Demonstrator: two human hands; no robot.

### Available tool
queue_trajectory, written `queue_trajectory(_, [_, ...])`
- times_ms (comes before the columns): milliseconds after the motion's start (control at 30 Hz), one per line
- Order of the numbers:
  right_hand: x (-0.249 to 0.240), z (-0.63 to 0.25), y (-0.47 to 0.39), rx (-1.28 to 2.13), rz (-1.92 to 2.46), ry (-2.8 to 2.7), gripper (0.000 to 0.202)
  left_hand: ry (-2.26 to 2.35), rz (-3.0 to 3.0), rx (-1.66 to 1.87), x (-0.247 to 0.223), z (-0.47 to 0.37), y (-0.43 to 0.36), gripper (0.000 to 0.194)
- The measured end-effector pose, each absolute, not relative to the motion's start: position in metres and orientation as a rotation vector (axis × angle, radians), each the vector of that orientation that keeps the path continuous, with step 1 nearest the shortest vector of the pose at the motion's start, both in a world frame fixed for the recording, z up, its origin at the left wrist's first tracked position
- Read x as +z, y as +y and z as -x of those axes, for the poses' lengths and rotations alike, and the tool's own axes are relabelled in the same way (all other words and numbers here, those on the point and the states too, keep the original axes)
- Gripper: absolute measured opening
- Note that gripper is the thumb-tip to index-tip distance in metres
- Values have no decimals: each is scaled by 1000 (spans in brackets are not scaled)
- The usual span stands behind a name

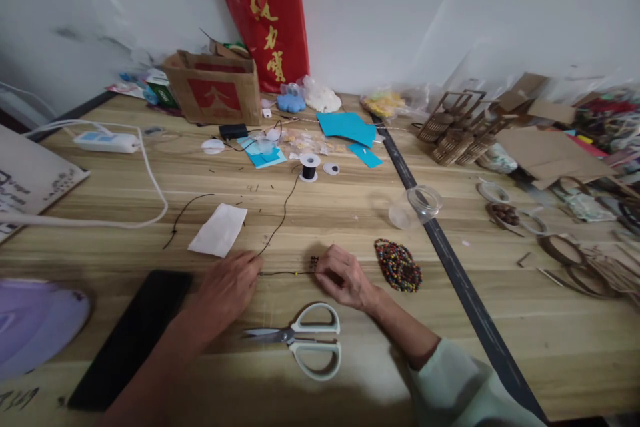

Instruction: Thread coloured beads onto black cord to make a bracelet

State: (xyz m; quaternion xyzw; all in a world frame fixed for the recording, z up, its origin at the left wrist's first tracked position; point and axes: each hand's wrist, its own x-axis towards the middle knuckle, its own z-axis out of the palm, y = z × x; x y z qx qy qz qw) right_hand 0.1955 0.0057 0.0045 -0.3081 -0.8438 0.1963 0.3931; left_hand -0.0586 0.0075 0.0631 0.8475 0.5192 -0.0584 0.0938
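Observation:
My left hand rests on the wooden table, its fingers pinched on a thin black cord. That cord stretches across to my right hand, whose thumb and fingers are closed on its other end; a tiny yellow bead sits along it. Small dark beads lie right beside my right fingertips. From the left hand more cord runs up to a spool of black cord. Scissors with pale handles lie just below the hands. A multicoloured bead strand is coiled right of my right hand.
White paper and a black phone lie left. A clear plastic cup lies tipped at right, near a dark table seam. Behind are a cardboard box, blue sheets and small woven baskets. A power strip stands far left.

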Motion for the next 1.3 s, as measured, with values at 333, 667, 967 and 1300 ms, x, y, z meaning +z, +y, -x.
queue_trajectory(333, [5, -196, 5, 516, 732, -2140, 7, 1284, -2292, 206, 66, 30, 9, 24])
queue_trajectory(667, [8, -194, 4, 485, 773, -2074, 12, 1075, -1711, 593, 29, -6, 20, 14])
queue_trajectory(967, [4, -194, 3, 466, 801, -2091, 13, 1050, -1747, 693, 26, -6, 20, 9])
queue_trajectory(1300, [5, -192, 2, 436, 796, -2153, 8, 1016, -1736, 685, 22, 0, 22, 10])
